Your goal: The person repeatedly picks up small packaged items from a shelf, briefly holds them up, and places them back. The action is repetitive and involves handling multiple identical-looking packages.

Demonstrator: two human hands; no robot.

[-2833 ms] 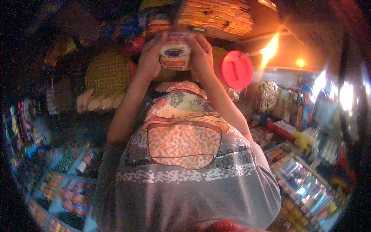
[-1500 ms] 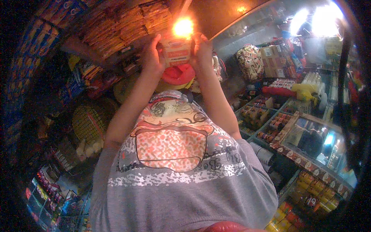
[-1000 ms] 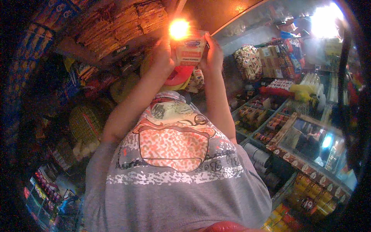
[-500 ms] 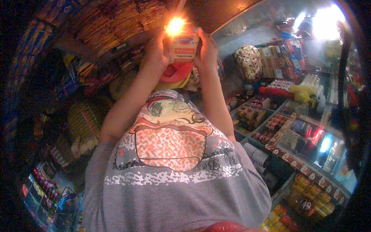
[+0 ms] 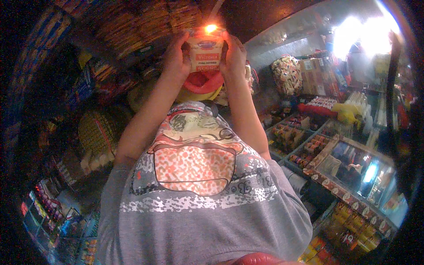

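A white packet with orange-red bands and a blue mark stands upright between my hands at the top of the view. My left hand grips its left side and my right hand its right side, both arms stretched out in front. The thumbs and finger edges show at the packet's sides; other fingers are hidden behind it. Just beneath the packet is a red, rounded, open vessel, with something yellow under it.
A small bright light glows at the packet's top edge. To the right, a glass-topped counter holds rows of small packaged goods, with a cardboard box behind. At left stands a woven, yellowish sack; stacked brown packs fill the upper left.
The packet now covers more of the bright light, which looks smaller and further right. Both hands keep their hold, the packet shifting slightly left. The surroundings have shifted a little in view.
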